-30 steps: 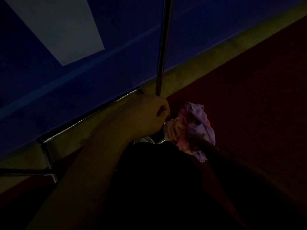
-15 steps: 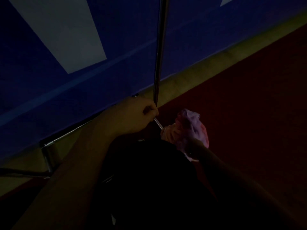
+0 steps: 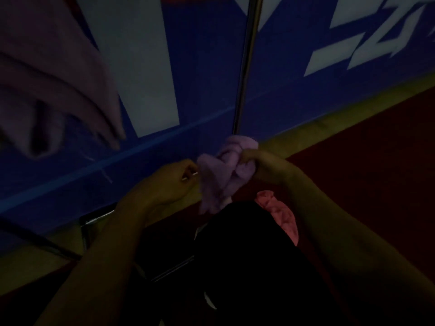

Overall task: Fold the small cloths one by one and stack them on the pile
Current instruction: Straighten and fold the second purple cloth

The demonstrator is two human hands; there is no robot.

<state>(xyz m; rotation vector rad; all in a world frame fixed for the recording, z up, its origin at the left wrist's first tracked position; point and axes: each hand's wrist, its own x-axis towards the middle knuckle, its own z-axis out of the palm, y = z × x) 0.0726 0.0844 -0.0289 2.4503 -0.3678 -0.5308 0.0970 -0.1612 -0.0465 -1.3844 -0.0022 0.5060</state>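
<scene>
Before a blue banner [image 3: 200, 78], both hands' fingers gripping a crumpled purple cloth [image 3: 221, 175], left hand [image 3: 169, 182], right hand [image 3: 261, 164].

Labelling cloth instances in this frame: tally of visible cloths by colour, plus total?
Crumpled lilac fabric cloth, held by both hands: 1
Crumpled pink fabric cloth, low beside the dark lap: 1
Blurred mauve fabric at upper left, too blurred to tell what it is: 1
Total: 3

Dim stall: blue printed banner [image 3: 200, 67], metal pole [image 3: 244, 67], red floor [image 3: 376, 172].
</scene>
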